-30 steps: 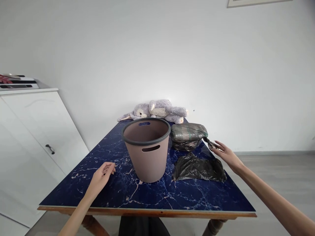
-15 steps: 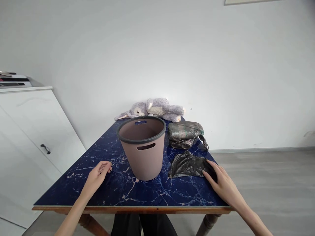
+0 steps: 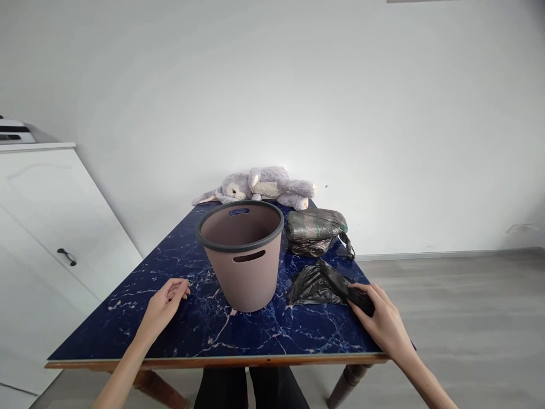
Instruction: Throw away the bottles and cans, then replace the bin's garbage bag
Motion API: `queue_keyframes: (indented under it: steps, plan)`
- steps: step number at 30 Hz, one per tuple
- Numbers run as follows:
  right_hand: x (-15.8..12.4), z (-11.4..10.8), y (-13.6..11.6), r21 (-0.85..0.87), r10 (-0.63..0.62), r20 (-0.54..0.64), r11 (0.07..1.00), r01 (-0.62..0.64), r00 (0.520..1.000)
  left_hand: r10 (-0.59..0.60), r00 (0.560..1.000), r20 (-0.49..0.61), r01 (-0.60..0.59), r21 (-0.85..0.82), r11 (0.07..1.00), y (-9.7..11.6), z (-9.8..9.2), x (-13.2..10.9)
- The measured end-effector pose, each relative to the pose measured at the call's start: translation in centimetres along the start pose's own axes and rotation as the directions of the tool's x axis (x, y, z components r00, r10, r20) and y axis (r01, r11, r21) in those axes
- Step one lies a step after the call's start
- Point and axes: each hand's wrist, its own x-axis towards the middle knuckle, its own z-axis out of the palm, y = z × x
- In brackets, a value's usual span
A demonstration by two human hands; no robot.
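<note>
My right hand (image 3: 380, 314) pinches the right end of a crumpled black plastic bag (image 3: 317, 287), which lies on the table; part of that end is hidden by my fingers. On the left, my left hand (image 3: 165, 299) rests on the tabletop with its fingers curled in, holding nothing. Between my hands stands an upright brownish-pink trash can (image 3: 247, 281) with a dark rim and handle slots. It touches neither hand. Just behind the loose bag sits a bundle of black bags (image 3: 317, 227), its knotted end at the right.
The blue marbled table (image 3: 166, 341) has a wooden front edge. A grey plush rabbit (image 3: 268, 184) lies along the back, by the wall. To the left stands a white cabinet (image 3: 55, 210) with a printer-like device on top. Grey floor (image 3: 460, 318) is at the right.
My right fingers have closed on the bag's end, and the bag has bunched up and lifted slightly there. The whole view has shifted a little. My left hand stays in place.
</note>
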Motion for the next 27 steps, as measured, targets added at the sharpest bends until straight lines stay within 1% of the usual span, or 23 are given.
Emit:
queue_keyframes:
  steps: [4,7,12,15,20,22,23,25,27]
  plan:
    - [-0.1,-0.2,-0.1,0.01,-0.065,-0.009,0.998,0.065,0.998,-0.004,1.0,-0.018,0.005,0.016,1.0,1.1,0.0,-0.1]
    - [-0.1,-0.3,-0.5,0.002,-0.084,-0.02,0.996,0.085,0.996,-0.01,0.999,-0.04,0.011,0.035,0.999,1.8,0.0,0.1]
    - [0.0,-0.3,-1.0,0.005,-0.073,-0.044,0.997,0.074,0.996,-0.039,0.996,-0.076,0.044,0.064,0.997,1.9,0.2,0.7]
    - [0.0,-0.3,-1.0,0.019,-0.059,-0.047,0.998,0.06,0.997,-0.038,0.997,-0.073,0.042,0.055,0.998,1.9,0.3,0.8]
    - [-0.1,-0.6,-1.4,0.063,0.025,-0.037,0.998,-0.022,0.999,-0.041,0.997,-0.059,0.043,0.03,0.999,2.0,0.3,0.3]
    - [-0.5,-0.8,-2.1,0.066,0.05,-0.077,0.997,-0.044,0.996,-0.053,0.996,-0.067,0.056,0.032,0.998,2.1,0.5,-0.6]
    - [-1.0,-1.0,-2.7,0.068,0.041,-0.104,0.997,-0.034,0.994,-0.063,0.995,-0.076,0.066,0.035,0.997,2.2,0.6,-1.3]
    - [-2.2,-1.2,-4.5,0.075,-0.032,-0.138,0.996,0.043,0.99,-0.079,0.994,-0.079,0.082,0.038,0.996,3.0,1.3,-3.4]
    - [-3.7,-1.6,-6.9,0.08,-0.167,-0.135,0.981,0.179,0.977,-0.069,0.997,-0.022,0.07,0.03,0.997,4.5,2.4,-6.4]
